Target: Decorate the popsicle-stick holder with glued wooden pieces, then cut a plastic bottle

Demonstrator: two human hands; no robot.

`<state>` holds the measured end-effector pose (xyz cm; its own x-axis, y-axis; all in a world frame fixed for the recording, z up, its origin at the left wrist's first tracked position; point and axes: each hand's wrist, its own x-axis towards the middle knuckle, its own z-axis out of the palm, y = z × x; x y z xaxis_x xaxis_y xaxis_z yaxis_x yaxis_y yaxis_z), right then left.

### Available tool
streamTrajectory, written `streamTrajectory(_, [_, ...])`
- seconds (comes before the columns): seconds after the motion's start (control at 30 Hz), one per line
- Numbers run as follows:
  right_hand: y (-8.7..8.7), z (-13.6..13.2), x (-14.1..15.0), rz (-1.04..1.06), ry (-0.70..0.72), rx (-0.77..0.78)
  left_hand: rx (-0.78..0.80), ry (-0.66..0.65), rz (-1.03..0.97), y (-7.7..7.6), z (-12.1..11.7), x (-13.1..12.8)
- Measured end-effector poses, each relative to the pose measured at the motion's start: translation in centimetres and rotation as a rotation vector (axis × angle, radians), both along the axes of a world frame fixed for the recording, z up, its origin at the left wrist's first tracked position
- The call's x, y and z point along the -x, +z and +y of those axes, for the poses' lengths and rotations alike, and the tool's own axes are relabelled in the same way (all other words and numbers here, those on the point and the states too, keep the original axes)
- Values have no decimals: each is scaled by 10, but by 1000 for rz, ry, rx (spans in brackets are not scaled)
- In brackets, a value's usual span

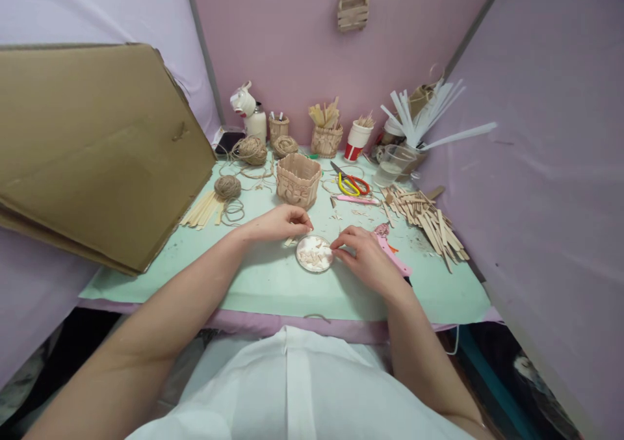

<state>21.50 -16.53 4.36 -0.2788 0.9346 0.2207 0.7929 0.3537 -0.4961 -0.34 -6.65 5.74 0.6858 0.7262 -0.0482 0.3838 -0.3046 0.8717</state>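
A small round dish (314, 270) of pale wood chips sits on the green tabletop near its front. Just behind its rim is my left hand (280, 223), thumb and fingers pinched together; whatever is between the tips is too small to name. My right hand (365, 253) reaches the dish's right edge with its fingertips drawn together, and I cannot make out what they hold. Behind the dish stands a wooden basket (298, 183) made of craft-stick pieces. A pink glue gun (397, 258) lies partly hidden beside my right hand.
Scissors (351, 181) and a pink cutter (357, 199) lie beyond my right hand. A pile of wooden sticks (429, 222) spreads at the right, with glue sticks (424, 115) behind. Twine balls (227, 187) and flat sticks (203, 208) lie left, near a large cardboard sheet (92, 147).
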Motion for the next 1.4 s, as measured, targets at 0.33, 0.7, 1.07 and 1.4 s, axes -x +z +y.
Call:
streamTrajectory(0.33, [-4, 9, 24, -199, 29, 58, -2, -59, 27, -8, 2, -1])
streamTrajectory(0.7, [-1, 27, 21, 424, -85, 180, 224, 136, -176, -7, -3, -10])
streamTrajectory(1.07, [-1, 44, 32, 775, -193, 189, 426, 267, -404, -15, -4, -20])
streamTrajectory(1.4, [-3, 45, 32, 792, -219, 182, 451, 321, -427, -15, -8, -25])
